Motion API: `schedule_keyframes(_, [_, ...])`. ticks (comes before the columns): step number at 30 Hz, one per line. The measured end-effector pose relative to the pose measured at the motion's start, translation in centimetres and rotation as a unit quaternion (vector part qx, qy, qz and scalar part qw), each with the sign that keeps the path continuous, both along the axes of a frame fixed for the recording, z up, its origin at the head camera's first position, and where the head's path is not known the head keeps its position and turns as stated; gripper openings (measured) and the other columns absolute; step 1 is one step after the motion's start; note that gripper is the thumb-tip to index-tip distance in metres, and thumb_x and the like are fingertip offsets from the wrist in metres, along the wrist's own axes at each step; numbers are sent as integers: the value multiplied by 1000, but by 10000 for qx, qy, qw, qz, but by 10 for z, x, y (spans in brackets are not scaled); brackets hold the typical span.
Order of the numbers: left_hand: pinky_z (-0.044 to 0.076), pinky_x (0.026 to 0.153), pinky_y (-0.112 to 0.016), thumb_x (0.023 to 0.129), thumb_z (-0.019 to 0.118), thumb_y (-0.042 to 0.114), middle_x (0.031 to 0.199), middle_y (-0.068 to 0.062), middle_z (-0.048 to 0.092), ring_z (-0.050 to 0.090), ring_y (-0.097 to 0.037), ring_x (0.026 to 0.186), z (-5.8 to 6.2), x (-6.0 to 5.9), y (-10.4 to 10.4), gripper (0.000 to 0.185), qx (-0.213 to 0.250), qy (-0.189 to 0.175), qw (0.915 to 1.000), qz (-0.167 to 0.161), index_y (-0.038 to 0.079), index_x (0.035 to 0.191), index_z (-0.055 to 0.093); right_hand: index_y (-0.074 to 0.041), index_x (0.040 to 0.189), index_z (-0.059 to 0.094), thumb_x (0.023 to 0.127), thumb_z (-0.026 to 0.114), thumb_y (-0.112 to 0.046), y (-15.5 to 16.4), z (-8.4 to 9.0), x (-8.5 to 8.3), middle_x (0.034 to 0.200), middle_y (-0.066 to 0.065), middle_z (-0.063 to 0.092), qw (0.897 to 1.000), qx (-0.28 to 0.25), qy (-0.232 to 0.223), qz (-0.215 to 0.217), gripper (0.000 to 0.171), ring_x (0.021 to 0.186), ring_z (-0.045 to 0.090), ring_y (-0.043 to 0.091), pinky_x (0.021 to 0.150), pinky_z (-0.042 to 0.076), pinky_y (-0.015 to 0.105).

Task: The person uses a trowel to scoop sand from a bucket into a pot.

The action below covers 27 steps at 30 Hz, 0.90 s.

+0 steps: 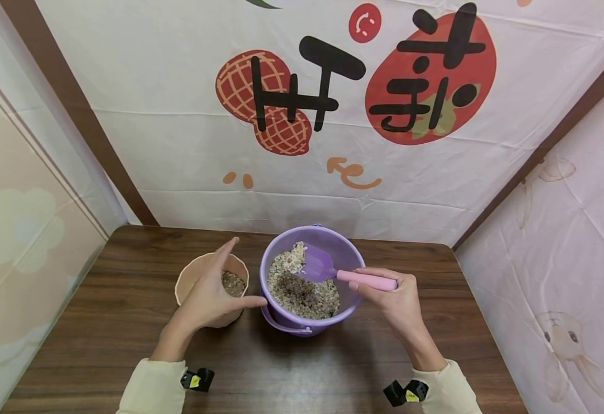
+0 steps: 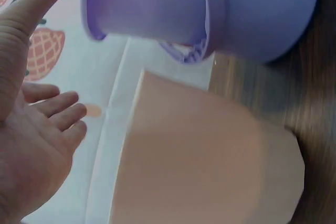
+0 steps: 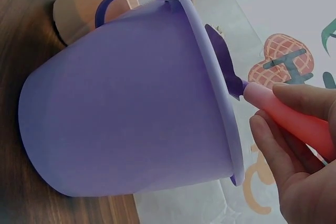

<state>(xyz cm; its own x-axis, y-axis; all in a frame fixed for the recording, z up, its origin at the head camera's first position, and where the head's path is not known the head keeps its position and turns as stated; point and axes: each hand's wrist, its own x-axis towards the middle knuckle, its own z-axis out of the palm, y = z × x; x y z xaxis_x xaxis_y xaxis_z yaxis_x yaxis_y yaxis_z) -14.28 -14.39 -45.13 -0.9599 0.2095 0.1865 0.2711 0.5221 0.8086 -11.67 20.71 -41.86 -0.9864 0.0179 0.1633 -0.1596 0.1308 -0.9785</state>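
In the head view my right hand [image 1: 402, 302] grips the pink handle of a small toy shovel [image 1: 318, 265]. Its purple blade lies over the mouth of a purple bucket [image 1: 351, 247], with pale, crumbly grains [image 1: 297, 257] at its tip. Coarse beige and dark grit [image 1: 307, 296] fills the lower part of the bucket. My left hand [image 1: 206, 296] is spread above a peach faceted flowerpot [image 1: 193, 275], its thumb reaching to the bucket's rim and its fingers straight. Some brown grit [image 1: 233, 284] shows inside the pot, partly hidden by this hand.
Both containers stand on a dark wooden table [image 1: 100, 305], pot to the left of bucket. The bucket's handle [image 1: 286, 329] hangs down its near side. A printed white cloth [image 1: 178, 155] rises behind the table, with more cloth at both sides.
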Motion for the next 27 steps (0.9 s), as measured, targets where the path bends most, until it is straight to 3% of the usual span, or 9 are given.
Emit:
schedule_keyframes(7, [30,108,-70,69,95,39,158,-14,38,32,-43,144,-6,1,-26,112,136,431,9967,676,17,160,32,2,107,77,77,89,-4,1,0,1,96,15,77,10000,-28,-87,-2,33,96,74,20,77,60,30])
schedule_keyframes(17, [29,103,-76,72,92,44,164,-17,26,27,-49,145,-9,9,-56,120,-219,4,9967,777,17,164,19,1,106,78,76,90,-5,0,-2,0,95,13,77,10000,43,-40,-30,33,95,74,21,75,60,29])
schedule_keyframes(27, [31,104,-75,67,94,47,162,-27,22,27,-54,142,-21,14,-72,133,-607,-209,9951,753,5,163,13,-1,104,79,76,91,-8,-1,-1,0,97,13,77,9999,117,-43,-40,32,94,74,21,75,60,29])
